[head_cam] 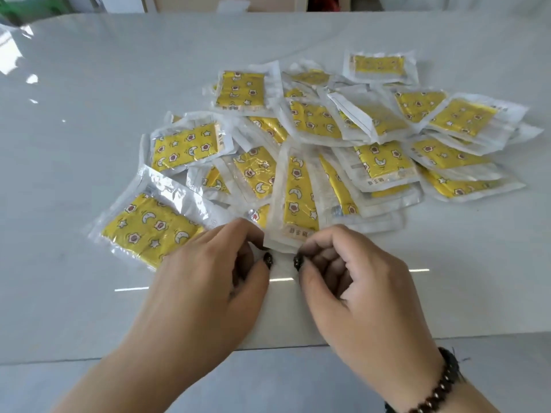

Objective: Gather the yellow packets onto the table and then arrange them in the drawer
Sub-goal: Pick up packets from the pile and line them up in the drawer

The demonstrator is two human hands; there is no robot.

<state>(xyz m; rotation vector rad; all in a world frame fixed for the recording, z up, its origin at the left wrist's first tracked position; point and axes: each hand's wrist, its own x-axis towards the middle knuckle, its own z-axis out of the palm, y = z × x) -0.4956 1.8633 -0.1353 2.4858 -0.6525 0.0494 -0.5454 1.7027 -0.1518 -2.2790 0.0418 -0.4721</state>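
- While pile of yellow packets [313, 135] lay loose on white table [89, 114], worked at its near edge with both hands.
- Left hand [208, 281]: fingers curled, fingertips pinching near-left corner of the front packet [298, 201].
- Right hand [354, 281]: fingers curled, tips on the near-right corner of the same packet; pinching it, as far as could be seen.
- Front packet: lengthwise toward the camera, near end at the fingertips, far end overlapping others in the pile.
- Pile spread from centre to right of the table, packets overlapping at mixed angles, clear wrappers with yellow star-and-moon print.
- One large packet [149, 228] at near left, tilted, partly under the left hand.
- One packet [378, 65] at the far edge of the pile, lying flat.
- Bead bracelet [438, 386] on the right wrist.
- Table edge near the camera, grey floor [268, 383] below it.
- Could not see any drawer.
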